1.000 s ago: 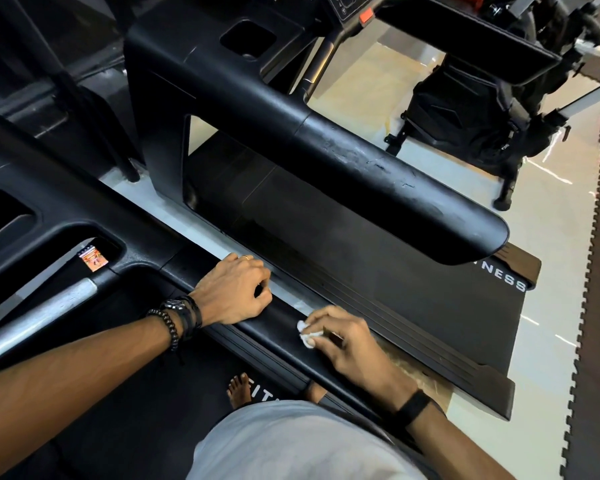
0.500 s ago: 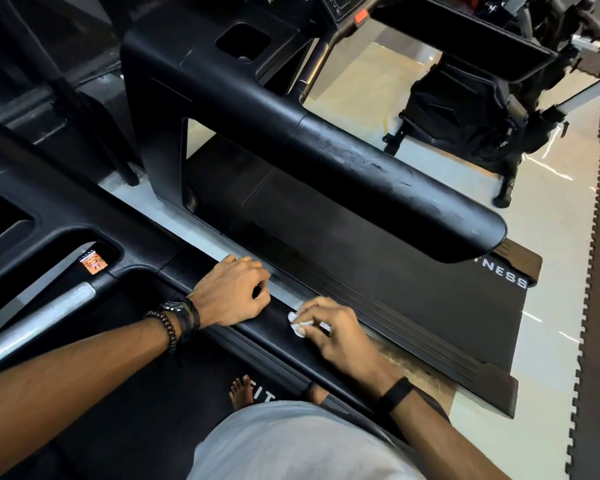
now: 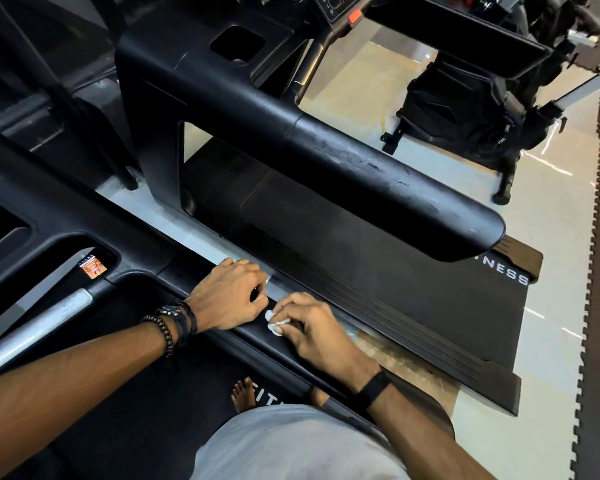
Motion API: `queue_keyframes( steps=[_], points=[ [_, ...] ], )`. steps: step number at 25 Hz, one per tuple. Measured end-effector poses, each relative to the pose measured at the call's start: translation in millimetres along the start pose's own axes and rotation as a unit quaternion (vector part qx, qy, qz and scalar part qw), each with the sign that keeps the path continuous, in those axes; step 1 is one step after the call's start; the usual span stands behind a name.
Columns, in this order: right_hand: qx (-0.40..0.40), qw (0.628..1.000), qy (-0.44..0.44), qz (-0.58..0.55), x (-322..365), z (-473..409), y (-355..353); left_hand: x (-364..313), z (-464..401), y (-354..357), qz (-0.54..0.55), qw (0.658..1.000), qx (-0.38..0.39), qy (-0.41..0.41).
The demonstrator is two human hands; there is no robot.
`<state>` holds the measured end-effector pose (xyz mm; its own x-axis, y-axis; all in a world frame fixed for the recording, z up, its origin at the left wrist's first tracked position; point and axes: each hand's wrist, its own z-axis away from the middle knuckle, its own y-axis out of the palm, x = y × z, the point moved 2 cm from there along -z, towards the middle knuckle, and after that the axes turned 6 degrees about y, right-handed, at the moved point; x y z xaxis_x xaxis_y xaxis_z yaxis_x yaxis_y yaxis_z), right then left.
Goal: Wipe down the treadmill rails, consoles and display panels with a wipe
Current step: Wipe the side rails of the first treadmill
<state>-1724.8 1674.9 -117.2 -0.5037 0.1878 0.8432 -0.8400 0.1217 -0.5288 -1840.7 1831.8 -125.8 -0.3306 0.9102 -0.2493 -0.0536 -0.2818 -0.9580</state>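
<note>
Single head-worn view looks steeply down, close over the treadmill rail [image 3: 257, 336]

A small crumpled white wipe [image 3: 273, 322] lies pressed on top of the long black treadmill side rail [image 3: 257, 332], midway along it.
</note>
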Motion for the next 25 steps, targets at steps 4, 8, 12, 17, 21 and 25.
queue_keyframes(
  steps=[4,8,12,17,21,25],
  points=[
    [0.012,1.000,-0.013,-0.002,1,22,0,0,0,0,-0.005,1.000,-0.002,0.001],
    [-0.002,0.999,0.027,-0.025,-18,24,-19,1,0,1,0.001,1.000,0.001,-0.004],
    [0.009,1.000,-0.003,0.017,5,0,2,2,0,1,0.004,1.000,0.005,-0.004],
    [0.025,0.999,0.014,-0.019,-9,23,-13,1,0,0,0.007,1.000,0.000,-0.006],
    [0.026,0.999,0.030,-0.006,-8,-7,-15,0,0,-1,0.004,1.000,0.001,-0.002],
    [0.026,1.000,-0.011,0.006,7,4,0,0,0,-2,0.009,1.000,0.006,-0.004]
  ],
)
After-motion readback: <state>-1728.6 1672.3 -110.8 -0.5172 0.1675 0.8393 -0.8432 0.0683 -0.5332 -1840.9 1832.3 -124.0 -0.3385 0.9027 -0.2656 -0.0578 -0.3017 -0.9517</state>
